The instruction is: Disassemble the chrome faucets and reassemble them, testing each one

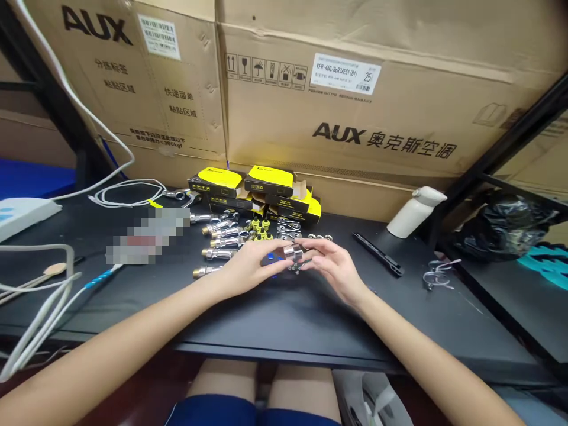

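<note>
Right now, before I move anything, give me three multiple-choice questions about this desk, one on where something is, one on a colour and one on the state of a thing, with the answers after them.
1. Where is the row of silver fittings relative to the left hand?
A. To its right
B. To its left
C. On top of it

2. What colour are the tops of the small boxes?
A. Yellow
B. Blue
C. White

3. What state is the small silver fitting in?
A. Shut inside a box
B. Lying on the floor
C. Held between the left hand and the right hand

Answers:
1. B, the fittings lie in a row beyond the left hand's outer side.
2. A, the box tops show bright yellow.
3. C, the fitting sits up among the fingers of both hands.
</note>
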Demonstrator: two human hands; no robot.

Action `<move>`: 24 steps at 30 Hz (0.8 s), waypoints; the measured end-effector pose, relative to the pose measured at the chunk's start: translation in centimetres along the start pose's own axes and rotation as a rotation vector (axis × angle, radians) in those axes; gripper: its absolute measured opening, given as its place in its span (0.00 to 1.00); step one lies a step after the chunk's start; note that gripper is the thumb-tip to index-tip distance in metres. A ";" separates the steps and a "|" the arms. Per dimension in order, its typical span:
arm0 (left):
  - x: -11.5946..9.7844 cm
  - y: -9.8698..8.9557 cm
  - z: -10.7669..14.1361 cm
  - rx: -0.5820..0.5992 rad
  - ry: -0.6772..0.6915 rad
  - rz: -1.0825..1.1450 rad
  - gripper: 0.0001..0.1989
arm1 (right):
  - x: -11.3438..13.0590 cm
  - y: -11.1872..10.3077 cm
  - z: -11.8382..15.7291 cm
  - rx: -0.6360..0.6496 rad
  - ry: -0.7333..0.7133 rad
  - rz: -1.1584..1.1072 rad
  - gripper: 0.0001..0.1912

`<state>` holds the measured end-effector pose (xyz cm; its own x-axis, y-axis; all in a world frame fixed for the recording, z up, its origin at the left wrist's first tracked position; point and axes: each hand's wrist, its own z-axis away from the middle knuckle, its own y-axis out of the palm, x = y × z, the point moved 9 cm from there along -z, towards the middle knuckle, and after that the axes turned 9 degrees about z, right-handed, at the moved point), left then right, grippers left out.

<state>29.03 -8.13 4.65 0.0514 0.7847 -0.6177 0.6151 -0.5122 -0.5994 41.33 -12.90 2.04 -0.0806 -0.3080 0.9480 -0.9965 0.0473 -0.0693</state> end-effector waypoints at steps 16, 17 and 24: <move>-1.2 -10.3 0.6 -0.539 0.119 -0.569 0.09 | -0.5 -1.0 -2.0 -0.041 -0.362 0.951 0.10; -1.5 -11.0 1.1 -0.566 0.102 -0.568 0.08 | -0.7 -0.7 -2.0 -0.024 -0.372 0.959 0.09; -0.4 -8.9 6.3 -0.149 -0.116 -0.425 0.10 | -1.0 -0.3 -2.2 -0.005 -0.399 1.013 0.09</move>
<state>18.64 -6.05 6.99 -0.3126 0.8655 -0.3914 0.6697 -0.0914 -0.7370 41.71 -10.50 1.83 -0.8672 -0.4101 0.2825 -0.4632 0.4561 -0.7599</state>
